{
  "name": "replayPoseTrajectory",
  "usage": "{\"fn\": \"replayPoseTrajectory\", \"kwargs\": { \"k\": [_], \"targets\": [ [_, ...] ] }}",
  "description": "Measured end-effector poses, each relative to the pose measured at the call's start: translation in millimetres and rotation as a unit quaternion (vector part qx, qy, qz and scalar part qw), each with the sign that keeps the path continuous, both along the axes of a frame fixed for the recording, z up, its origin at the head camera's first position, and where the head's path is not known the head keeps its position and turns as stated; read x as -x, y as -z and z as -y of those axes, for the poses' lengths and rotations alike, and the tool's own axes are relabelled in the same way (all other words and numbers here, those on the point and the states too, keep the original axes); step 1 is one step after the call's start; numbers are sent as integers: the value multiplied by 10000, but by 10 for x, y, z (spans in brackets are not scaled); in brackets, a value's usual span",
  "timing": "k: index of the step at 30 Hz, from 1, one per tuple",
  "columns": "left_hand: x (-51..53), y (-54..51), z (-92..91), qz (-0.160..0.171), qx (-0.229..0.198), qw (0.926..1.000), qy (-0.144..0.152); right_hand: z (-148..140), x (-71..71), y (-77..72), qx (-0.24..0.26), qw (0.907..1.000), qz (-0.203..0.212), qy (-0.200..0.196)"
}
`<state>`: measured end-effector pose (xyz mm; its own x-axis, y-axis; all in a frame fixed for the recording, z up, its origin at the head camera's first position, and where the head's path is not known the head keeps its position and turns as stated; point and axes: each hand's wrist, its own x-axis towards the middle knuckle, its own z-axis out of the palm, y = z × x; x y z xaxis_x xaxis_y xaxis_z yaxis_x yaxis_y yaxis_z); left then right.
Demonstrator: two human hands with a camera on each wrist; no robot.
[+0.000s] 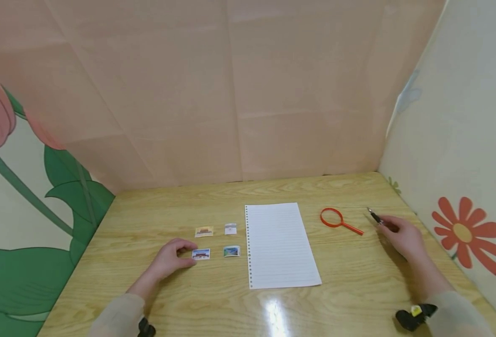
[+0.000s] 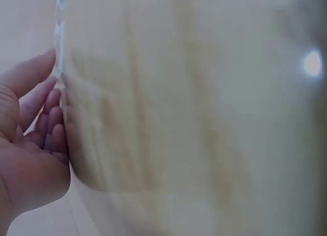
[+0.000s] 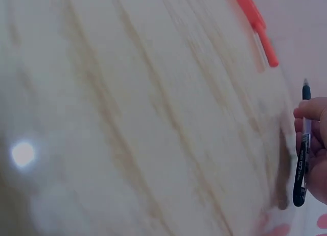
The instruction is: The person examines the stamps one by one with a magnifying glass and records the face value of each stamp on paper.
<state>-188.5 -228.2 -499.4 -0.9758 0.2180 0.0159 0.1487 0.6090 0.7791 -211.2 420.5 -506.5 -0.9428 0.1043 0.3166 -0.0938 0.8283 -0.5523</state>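
Observation:
My left hand [image 1: 170, 260] rests on the table with thumb and forefinger at the left corners of a small blue-and-white picture stamp [image 1: 200, 254]. Three more stamps lie nearby: a yellow one [image 1: 204, 231], a pale one [image 1: 230, 229] and a blue-green one [image 1: 231, 251]. Over on the right, my right hand [image 1: 404, 238] grips a black pen [image 1: 375, 216], its tip pointing up and left. The right wrist view shows the pen [image 3: 301, 169] held along the fingers of that hand [image 3: 316, 144]. In the left wrist view the left hand [image 2: 33, 123] has bent fingers near the table surface.
A lined sheet [image 1: 279, 245] with punched holes lies mid-table, right of the stamps. Between it and my right hand is a red magnifying glass [image 1: 351, 229]. A pink backdrop [image 1: 239, 93] stands behind the wooden table [image 1: 180, 304], with flower-patterned panels at both sides.

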Motion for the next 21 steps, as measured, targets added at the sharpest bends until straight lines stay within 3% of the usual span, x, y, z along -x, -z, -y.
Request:
{"fn": "replayPoseTrajectory", "kwargs": {
  "k": [4,8,16,21],
  "targets": [
    [3,-55,-65,-1,-179,9998,-52,150,-39,-126,237,9991,-16,-349],
    [-24,-140,-262,-65,-296,9994,-148,321,-57,-236,391,9962,-23,-783],
    [-95,-223,-739,-731,-250,9945,705,715,-52,-320,550,9891,-196,-1349],
    [-151,-249,-1005,-916,-127,9907,1002,964,-77,-371,586,9852,-26,-1610]
  ]
}}
